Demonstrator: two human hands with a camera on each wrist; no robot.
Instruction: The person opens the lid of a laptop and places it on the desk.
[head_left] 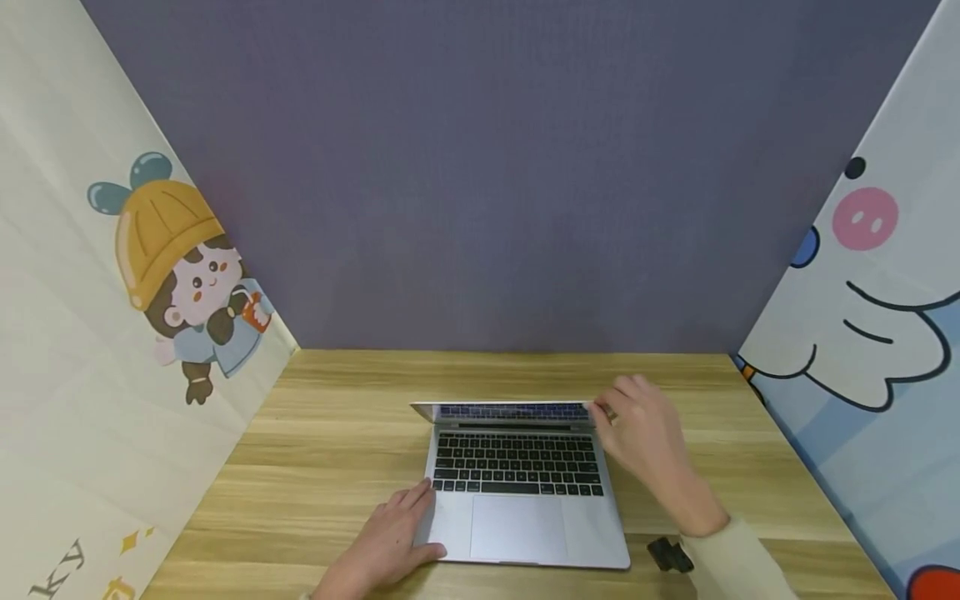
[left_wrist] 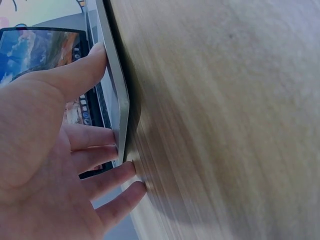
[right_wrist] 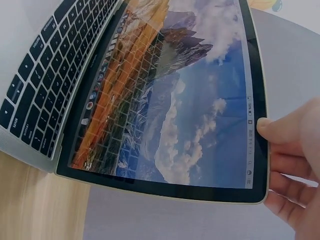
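A silver laptop [head_left: 517,533] with black keys sits on the wooden table, its lid raised. Its screen [right_wrist: 185,100] is lit with a picture of mountains and clouds. At the lid's upper right corner, my right hand [head_left: 645,429] pinches the edge. In the right wrist view the thumb [right_wrist: 265,126] presses the front bezel and the other fingers lie behind. My left hand [head_left: 390,533] rests against the base's left front corner. The left wrist view shows its thumb [left_wrist: 92,60] on the laptop's edge, with the other fingers spread and fairly straight, some touching the table.
The wooden table [head_left: 322,450] runs back to a dark grey-purple panel [head_left: 480,183]. Pale panels with cartoon prints stand at left [head_left: 67,333] and right [head_left: 907,333]. A small black object [head_left: 670,554] is beside my right sleeve.
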